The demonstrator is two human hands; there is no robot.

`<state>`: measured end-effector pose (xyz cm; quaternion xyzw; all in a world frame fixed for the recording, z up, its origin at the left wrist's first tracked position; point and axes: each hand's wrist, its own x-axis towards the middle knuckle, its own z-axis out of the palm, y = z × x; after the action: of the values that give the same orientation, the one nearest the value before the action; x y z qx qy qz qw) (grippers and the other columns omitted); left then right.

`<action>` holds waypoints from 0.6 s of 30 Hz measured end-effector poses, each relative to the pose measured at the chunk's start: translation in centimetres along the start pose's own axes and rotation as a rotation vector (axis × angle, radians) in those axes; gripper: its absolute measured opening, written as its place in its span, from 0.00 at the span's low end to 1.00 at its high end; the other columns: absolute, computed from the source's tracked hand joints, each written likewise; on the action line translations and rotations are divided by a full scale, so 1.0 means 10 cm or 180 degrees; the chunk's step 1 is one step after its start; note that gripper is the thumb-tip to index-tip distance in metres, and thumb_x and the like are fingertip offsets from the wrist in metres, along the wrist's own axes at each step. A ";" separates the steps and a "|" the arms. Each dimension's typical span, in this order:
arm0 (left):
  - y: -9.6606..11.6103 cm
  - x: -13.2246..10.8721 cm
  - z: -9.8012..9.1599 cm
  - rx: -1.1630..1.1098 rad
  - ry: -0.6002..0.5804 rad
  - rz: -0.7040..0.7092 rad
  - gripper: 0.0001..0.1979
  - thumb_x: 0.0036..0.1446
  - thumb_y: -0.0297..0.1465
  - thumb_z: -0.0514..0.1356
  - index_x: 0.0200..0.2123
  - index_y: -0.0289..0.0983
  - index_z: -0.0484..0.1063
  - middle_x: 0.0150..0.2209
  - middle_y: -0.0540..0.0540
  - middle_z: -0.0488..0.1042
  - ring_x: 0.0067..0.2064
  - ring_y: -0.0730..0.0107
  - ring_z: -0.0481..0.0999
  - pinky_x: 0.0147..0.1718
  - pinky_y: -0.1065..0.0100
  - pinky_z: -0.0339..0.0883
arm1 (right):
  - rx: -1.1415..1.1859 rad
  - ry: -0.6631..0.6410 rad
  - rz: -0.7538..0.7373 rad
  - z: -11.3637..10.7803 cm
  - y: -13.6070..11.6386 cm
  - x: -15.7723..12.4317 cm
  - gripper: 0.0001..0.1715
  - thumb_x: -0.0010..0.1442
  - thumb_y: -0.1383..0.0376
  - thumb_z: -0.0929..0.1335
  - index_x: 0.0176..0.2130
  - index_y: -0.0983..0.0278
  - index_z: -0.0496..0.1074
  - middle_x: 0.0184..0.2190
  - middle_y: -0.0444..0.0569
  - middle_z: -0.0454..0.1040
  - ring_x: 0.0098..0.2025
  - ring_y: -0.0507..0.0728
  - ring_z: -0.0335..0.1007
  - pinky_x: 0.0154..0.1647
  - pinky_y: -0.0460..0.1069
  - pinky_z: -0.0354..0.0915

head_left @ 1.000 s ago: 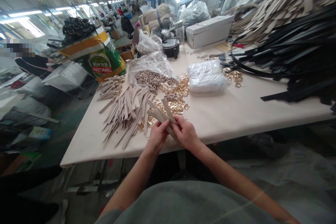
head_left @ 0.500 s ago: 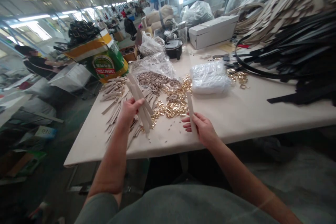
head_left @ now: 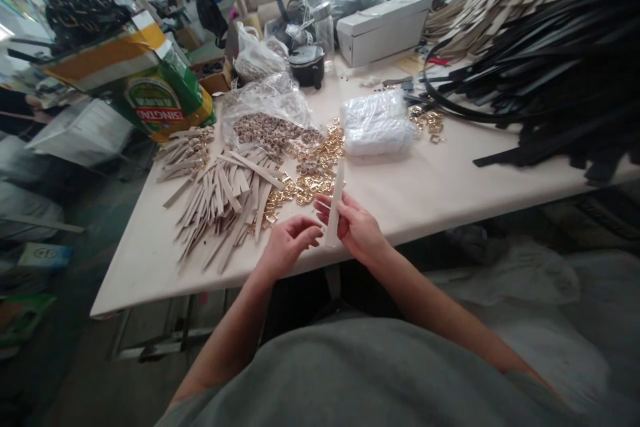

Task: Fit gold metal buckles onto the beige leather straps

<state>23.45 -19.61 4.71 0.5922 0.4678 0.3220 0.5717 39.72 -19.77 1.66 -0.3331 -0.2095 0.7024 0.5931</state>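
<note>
In my right hand (head_left: pixel 357 223) is a flat beige strap (head_left: pixel 334 210), pinched near its lower half and held almost upright over the table's front edge. My left hand (head_left: pixel 291 243) is just left of it, with loosely curled fingers, a gap beside the thumb and nothing visible in the grip. Its fingertips point toward the strap's lower end; whether they touch it I cannot tell. A fanned heap of beige straps (head_left: pixel 220 197) lies on the left of the table. Gold buckles (head_left: pixel 307 190) are piled behind my hands, beside a plastic bag (head_left: pixel 270 103) of small brown loops (head_left: pixel 265 133).
A clear-wrapped white packet (head_left: pixel 377 123) lies mid-table (head_left: pixel 425 193). Behind it are a white box (head_left: pixel 383 30) and a black pot (head_left: pixel 307 65). Black straps (head_left: pixel 545 73) hang over the right side. A green carton (head_left: pixel 155 90) stands at the left edge.
My left hand has let go of its bunch of straps, which now lies on the heap, and has come right to the strap in my right hand. The view has shifted.
</note>
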 end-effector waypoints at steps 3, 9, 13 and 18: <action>-0.05 -0.06 0.22 -0.0302 -0.0330 -0.0225 0.14 0.51 0.42 0.69 0.32 0.37 0.79 0.30 0.44 0.80 0.27 0.68 0.77 0.27 0.69 0.68 | -0.0048 0.0061 -0.0023 0.01 0.01 0.01 0.12 0.63 0.64 0.65 0.48 0.57 0.72 0.53 0.47 0.78 0.53 0.56 0.76 0.58 0.55 0.70; -0.05 -0.07 0.23 -0.0571 -0.0236 -0.0377 0.15 0.52 0.43 0.67 0.27 0.36 0.76 0.28 0.44 0.79 0.25 0.70 0.75 0.23 0.71 0.64 | 0.0312 0.0110 0.0155 0.01 0.00 0.00 0.11 0.64 0.68 0.65 0.44 0.58 0.73 0.49 0.46 0.80 0.49 0.54 0.78 0.57 0.52 0.71; -0.07 -0.15 0.20 -0.0605 -0.0334 -0.0435 0.16 0.53 0.44 0.67 0.28 0.35 0.75 0.28 0.45 0.79 0.26 0.71 0.75 0.25 0.71 0.65 | 0.0392 0.0131 0.0132 0.01 -0.01 0.00 0.11 0.63 0.68 0.65 0.44 0.59 0.74 0.47 0.46 0.81 0.47 0.55 0.78 0.54 0.52 0.72; -0.09 -0.32 0.21 -0.0427 -0.0625 -0.0536 0.17 0.57 0.44 0.64 0.30 0.34 0.74 0.28 0.45 0.79 0.27 0.72 0.74 0.27 0.72 0.65 | 0.0472 0.0112 0.0162 0.00 -0.04 0.00 0.09 0.63 0.69 0.66 0.44 0.62 0.73 0.44 0.49 0.81 0.41 0.53 0.79 0.46 0.49 0.74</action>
<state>24.12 -23.42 3.99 0.5400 0.4351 0.2440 0.6780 39.99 -19.71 1.94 -0.3057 -0.1379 0.7250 0.6016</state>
